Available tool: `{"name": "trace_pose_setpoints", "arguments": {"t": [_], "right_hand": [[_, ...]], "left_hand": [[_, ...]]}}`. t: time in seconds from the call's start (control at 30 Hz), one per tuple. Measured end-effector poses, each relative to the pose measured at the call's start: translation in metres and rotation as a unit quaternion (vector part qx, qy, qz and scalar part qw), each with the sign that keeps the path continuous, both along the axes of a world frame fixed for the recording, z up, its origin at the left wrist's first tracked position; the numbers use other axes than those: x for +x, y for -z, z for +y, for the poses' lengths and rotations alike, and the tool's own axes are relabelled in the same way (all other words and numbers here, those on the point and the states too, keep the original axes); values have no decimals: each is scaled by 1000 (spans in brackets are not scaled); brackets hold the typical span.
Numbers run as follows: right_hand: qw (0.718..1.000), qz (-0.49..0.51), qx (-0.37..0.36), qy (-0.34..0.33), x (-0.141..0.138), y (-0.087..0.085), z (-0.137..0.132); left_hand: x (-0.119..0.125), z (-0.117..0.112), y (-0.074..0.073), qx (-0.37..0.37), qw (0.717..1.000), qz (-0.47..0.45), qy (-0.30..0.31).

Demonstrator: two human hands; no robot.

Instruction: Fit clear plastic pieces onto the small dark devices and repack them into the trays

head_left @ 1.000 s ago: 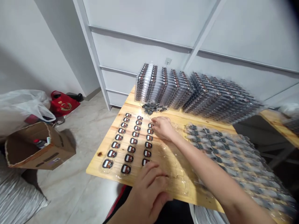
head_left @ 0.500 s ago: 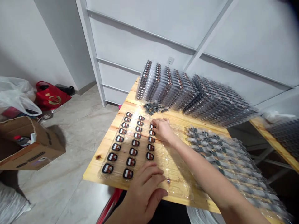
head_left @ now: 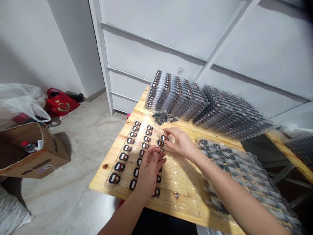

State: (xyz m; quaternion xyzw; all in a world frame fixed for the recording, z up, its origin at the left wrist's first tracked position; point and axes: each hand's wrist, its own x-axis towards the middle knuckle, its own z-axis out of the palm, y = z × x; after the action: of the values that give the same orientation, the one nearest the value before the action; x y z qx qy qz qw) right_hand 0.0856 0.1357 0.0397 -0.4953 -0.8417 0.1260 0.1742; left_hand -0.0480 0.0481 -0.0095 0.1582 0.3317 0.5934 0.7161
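Head view: on a pine table (head_left: 99,179), the right hand (head_left: 179,142) curls, its thumb and fingertips pinching close around a small black-and-red tag (head_left: 164,138) in a clear plastic blister tray (head_left: 181,186); whether it has hold, I cannot tell. The left hand (head_left: 149,169), fingers loosely open, holds nothing visible above the rows of tags. Behind them stand stacked blister trays (head_left: 207,104).

Room above wooden table (head_left: 105,166); stacked blister trays (head_left: 205,106) block far edge
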Motion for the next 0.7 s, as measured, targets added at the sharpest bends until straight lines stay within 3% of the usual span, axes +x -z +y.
{"name": "trace_pose_setpoints", "arguments": {"t": [0.07, 0.17, 0.47, 0.53, 0.63, 0.7], "right_hand": [[999, 27, -11, -24, -2, -14, -15], [998, 37, -14, -38, -6, -25, -30], [996, 56, 36, -67, -13, -22, -36], [992, 70, 25, -97, -11, -26, -33], [986, 79, -47, -141, -2, -27, -11], [994, 42, -59, -86, 6, -19, 17]], "left_hand": [[8, 8, -1, 4, 996, -89, -3], [16, 11, -2, 25, 988, -150, 9], [20, 10, 1, 23, 988, -152, -31], [17, 13, 0, 21, 987, -154, -38], [11, 15, -3, -1, 986, -163, -44], [7, 14, -5, -16, 985, -166, -42]]}}
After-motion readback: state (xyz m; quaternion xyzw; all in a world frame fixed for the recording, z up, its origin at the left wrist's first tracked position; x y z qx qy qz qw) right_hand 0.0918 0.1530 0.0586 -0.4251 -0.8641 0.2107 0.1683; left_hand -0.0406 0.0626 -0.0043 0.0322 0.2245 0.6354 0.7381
